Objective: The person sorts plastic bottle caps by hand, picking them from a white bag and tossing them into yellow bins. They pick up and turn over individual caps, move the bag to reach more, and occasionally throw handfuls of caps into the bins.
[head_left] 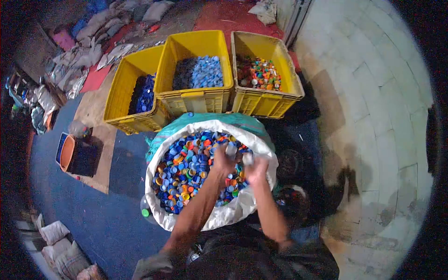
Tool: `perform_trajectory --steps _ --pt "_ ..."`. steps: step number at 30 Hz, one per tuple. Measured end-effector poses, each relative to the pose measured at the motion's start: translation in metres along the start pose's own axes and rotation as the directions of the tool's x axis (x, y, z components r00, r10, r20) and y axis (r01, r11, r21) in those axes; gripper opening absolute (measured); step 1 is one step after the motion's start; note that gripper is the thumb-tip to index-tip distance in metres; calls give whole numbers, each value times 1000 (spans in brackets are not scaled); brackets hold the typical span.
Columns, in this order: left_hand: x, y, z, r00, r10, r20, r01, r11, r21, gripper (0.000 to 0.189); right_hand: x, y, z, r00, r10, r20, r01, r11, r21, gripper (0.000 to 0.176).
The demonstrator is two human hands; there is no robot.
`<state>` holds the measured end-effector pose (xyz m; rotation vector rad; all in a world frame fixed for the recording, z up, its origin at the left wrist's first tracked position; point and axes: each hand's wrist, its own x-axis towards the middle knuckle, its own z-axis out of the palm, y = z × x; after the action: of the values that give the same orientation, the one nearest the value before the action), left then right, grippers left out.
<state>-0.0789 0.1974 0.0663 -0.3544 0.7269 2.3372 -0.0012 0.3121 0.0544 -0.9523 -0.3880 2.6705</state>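
A large white-lined sack (212,126) stands in front of me, filled with bottle caps (186,161) in blue, orange, yellow, green and other colours. Both of my hands are over the right half of the caps, close together and partly smeared by motion. My left hand (224,161) is closed, with a whitish bottle cap (231,150) at its fingers. Beside it, my right hand (256,170) is also closed on a small whitish cap (247,159), whose outline is blurred.
Behind the sack stand three yellow crates: the left crate (119,100) holds dark blue caps, the middle crate (193,94) light blue ones, the right crate (263,99) mixed orange, red and green. An orange container (67,151) is on the left; a pale wall (373,116) rises right.
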Motion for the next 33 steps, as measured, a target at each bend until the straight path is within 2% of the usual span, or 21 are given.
perform_trajectory --steps 1,2,3,4,6,8,12,14,16,17,18,19,20,21,22,23,26,27,28,32,33 --pt "31 10 21 993 -13 118 25 995 -96 34 8 -18 41 990 -108 89 101 991 86 27" --pt "39 34 74 1000 -8 -20 4 983 -183 38 20 -40 69 954 -176 243 156 983 98 27" --pt "43 57 119 983 107 150 -74 975 -211 43 32 -63 97 890 -238 389 204 971 128 27" --pt "65 76 129 965 25 263 9 991 -131 52 50 -83 121 865 -283 415 264 959 102 26" --pt "55 107 171 991 65 114 -62 998 -30 60 76 -113 141 922 -284 263 259 958 126 24" --pt "58 124 175 986 149 69 -149 989 -3 63 65 -127 147 933 -298 204 278 953 119 23" --pt "36 137 104 982 187 5 -187 982 6 57 56 -109 109 901 -390 191 370 919 134 21" --pt "36 130 37 983 180 -18 -181 983 -16 49 49 -91 71 942 -283 178 262 956 133 28" --pt "-7 118 17 963 169 -212 -181 983 -38 43 30 -60 36 963 -255 90 255 967 16 45" --pt "-13 111 -17 964 177 -200 -196 978 -78 28 18 -44 12 960 -256 116 270 954 -130 44" --pt "-15 102 -76 932 255 256 -216 962 -169 17 3 -26 -2 957 -247 153 281 921 -271 43" --pt "-40 96 -75 960 259 -110 -265 963 -44 15 -7 -8 -18 969 -235 82 245 849 -469 42" --pt "-64 87 -71 850 268 -454 -260 962 82 14 -15 8 -34 970 -241 19 196 739 -645 40" --pt "-75 75 -107 870 308 -386 -307 949 65 14 -20 24 -54 961 -255 109 245 597 -763 34" --pt "-85 62 -142 884 347 -313 -352 935 44 15 -24 42 -72 883 -378 279 415 347 -841 23" --pt "-106 58 -141 814 332 -477 -234 938 255 16 -30 55 -84 855 -357 376 471 235 -850 19" --pt "-145 29 -164 700 417 -580 -150 880 451 11 -40 86 -107 833 -216 509 523 6 -852 15" --pt "-154 20 -173 681 450 -577 -167 863 476 8 -57 87 -87 768 -184 614 599 -134 -790 17" --pt "-161 12 -180 664 481 -572 -183 847 500 6 -62 94 -86 809 -134 573 565 -98 -819 19" --pt "-179 -9 -176 640 596 -484 -308 777 549 14 -58 115 -85 731 -54 680 660 -195 -725 29" --pt "-182 -12 -177 646 573 -504 -259 786 561 14 -59 118 -79 707 -53 705 679 -229 -698 32"
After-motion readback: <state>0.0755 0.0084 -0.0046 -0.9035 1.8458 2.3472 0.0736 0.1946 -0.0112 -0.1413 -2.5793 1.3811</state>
